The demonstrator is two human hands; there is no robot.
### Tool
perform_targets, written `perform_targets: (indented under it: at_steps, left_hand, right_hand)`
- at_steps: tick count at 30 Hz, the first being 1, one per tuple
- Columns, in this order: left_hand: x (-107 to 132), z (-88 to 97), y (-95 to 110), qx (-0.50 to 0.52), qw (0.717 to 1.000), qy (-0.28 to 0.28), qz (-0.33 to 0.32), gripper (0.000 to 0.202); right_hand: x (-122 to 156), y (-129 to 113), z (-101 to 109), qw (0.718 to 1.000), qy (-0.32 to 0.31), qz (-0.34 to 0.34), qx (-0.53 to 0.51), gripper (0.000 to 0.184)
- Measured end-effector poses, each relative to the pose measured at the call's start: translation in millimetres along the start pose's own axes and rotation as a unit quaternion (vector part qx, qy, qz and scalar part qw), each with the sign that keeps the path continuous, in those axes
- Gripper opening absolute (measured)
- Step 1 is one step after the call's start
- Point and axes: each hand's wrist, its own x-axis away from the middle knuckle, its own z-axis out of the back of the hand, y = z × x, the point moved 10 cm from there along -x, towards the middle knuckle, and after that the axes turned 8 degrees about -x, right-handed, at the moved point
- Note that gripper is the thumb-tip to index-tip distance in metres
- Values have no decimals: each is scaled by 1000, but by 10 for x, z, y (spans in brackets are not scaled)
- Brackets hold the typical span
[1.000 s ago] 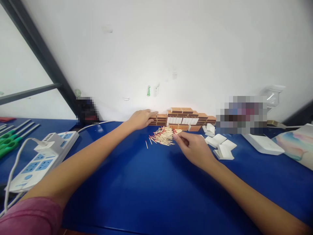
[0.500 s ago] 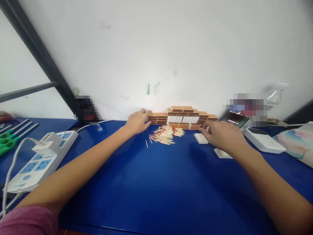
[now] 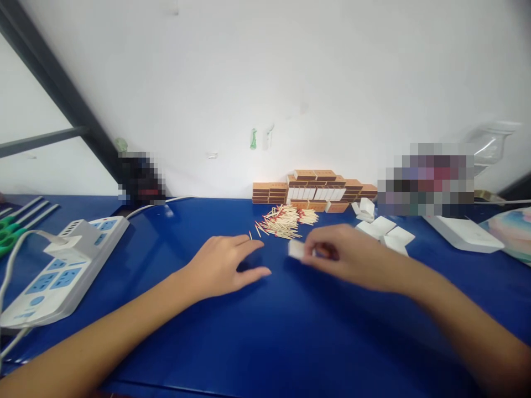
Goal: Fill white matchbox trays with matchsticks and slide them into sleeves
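My right hand (image 3: 346,255) is closed on a small white matchbox tray (image 3: 296,249), held just above the blue table (image 3: 265,331) a little in front of a heap of red-tipped matches (image 3: 284,221). My left hand (image 3: 224,265) rests on the table to the left of the tray, fingers apart and holding nothing. Brown matchboxes (image 3: 315,190) are stacked against the white wall behind the matches. Several more white trays (image 3: 385,232) lie to the right of the heap.
A white and blue power strip (image 3: 62,271) with a plugged cable lies at the left, green-handled scissors (image 3: 12,232) beyond it. A flat white device (image 3: 464,235) and a colourful sheet (image 3: 512,232) sit at the right. A dark metal frame (image 3: 62,94) slants at the upper left.
My left hand has left the matchbox stack and come back to the table near me. My right hand has taken a white tray from the right-hand pile and brought it leftward.
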Motion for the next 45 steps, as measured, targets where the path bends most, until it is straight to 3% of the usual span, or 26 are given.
perform_targets:
  at_steps: [2,4,7,10,13,17,20,22,28,33,37,42,45]
  left_hand:
    - [23,-70,129,35,999,-19,-30,60]
    - [36,-119,203,57,997,-28,-52,59]
    - [48,-173,199,65,996,-28,-57,41]
    - [61,-205,167,65,996,-26,-58,28]
    - [71,-204,179,62,996,-22,-59,27]
    - [77,-194,174,71,997,-17,-23,48]
    - [88,-213,179,74,997,-21,-2,56]
    - [95,-236,204,67,997,-30,-6,49]
    - [101,-235,251,49,997,-43,-36,34]
    - [104,-197,238,25,997,-57,-49,35]
    - [85,-183,155,26,997,-67,-26,34]
    - [64,-207,23,85,994,-66,31,34]
    - [55,-233,23,108,992,-64,33,32]
  right_hand:
    - [-4,-309,-225,998,-17,44,-34,18]
    - [-24,-452,-360,996,-14,63,-63,18]
    - [-90,-350,-399,989,-1,35,-140,22]
    - [-209,-109,-258,981,66,-14,-181,30]
    - [-422,-35,-183,984,121,-34,-129,29]
    - [-796,-156,-259,989,132,-61,29,29]
    - [-989,-213,-336,982,112,-92,118,37]
    - [-1047,-209,-392,982,86,-105,135,36]
    - [-1083,-202,-478,983,26,-106,145,16]
    - [-1006,-261,-519,978,-30,-121,166,22]
    - [-699,-244,-377,975,-38,-130,175,21]
    - [-248,-256,-251,994,-61,-51,80,28]
    - [-117,-276,-314,991,-83,-44,96,23]
